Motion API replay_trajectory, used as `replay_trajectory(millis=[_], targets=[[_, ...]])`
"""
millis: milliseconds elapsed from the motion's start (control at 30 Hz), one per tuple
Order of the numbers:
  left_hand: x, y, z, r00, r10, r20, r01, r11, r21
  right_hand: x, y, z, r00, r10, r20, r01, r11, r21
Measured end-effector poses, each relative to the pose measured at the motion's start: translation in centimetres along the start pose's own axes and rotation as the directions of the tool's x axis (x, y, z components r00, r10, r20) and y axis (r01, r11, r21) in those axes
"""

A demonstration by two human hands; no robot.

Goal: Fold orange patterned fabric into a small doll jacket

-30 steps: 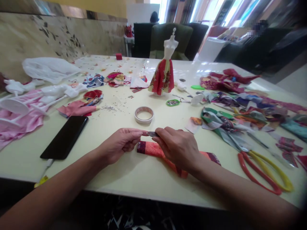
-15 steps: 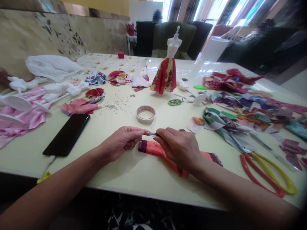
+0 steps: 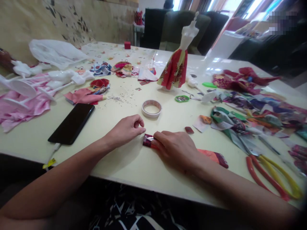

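Observation:
My right hand (image 3: 176, 148) is closed around slim silver tweezers (image 3: 150, 138), most of them covered by the fingers. Their tip lies over the dark maroon end of a folded orange-red fabric strip (image 3: 212, 157), whose middle is hidden under that hand. Just left of this end, my left hand (image 3: 128, 129) hovers with curled fingers, a small gap between thumb and forefinger, and nothing visible in them. Beyond the hands lies a roll of white tape (image 3: 152, 109). A small dark red piece (image 3: 189, 130) rests past my right knuckles.
A white dress form (image 3: 189, 35) in a red and yellow skirt stands farther back. Scissors (image 3: 271, 175) and fabric scraps (image 3: 259, 105) cover the right side. A phone (image 3: 72, 124) on a cable, white stands (image 3: 59, 76) and pink cloth (image 3: 35, 103) lie left.
My hands, together in the air before, have separated. The right hand has lowered the tweezers to the strip's maroon end. The camera view has tilted down and shifted left.

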State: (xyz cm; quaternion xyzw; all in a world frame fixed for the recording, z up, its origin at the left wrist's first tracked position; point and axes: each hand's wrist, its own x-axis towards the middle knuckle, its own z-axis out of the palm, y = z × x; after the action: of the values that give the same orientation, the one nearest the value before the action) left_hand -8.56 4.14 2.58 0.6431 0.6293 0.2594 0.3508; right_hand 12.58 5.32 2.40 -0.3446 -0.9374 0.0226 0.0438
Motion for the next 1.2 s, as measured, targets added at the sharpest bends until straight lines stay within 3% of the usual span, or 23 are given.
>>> replay_trajectory(millis=[767, 1067, 1200], targets=[[-0.1, 0.2, 0.5, 0.992, 0.022, 0.121, -0.044, 0.982, 0.183, 0.4, -0.6, 0.2, 0.998, 0.005, 0.065, 0.003, 0.992, -0.124], [0.1, 0.0, 0.8, 0.988, 0.074, 0.135, -0.104, 0.968, 0.230, -0.1, -0.4, -1.6, 0.989, 0.018, 0.144, 0.018, 0.969, -0.247], [0.1, -0.1, 0.7, 0.989, 0.068, 0.133, -0.093, 0.978, 0.187, -0.4, -0.3, -2.0, 0.983, 0.027, 0.183, 0.014, 0.975, -0.221]])
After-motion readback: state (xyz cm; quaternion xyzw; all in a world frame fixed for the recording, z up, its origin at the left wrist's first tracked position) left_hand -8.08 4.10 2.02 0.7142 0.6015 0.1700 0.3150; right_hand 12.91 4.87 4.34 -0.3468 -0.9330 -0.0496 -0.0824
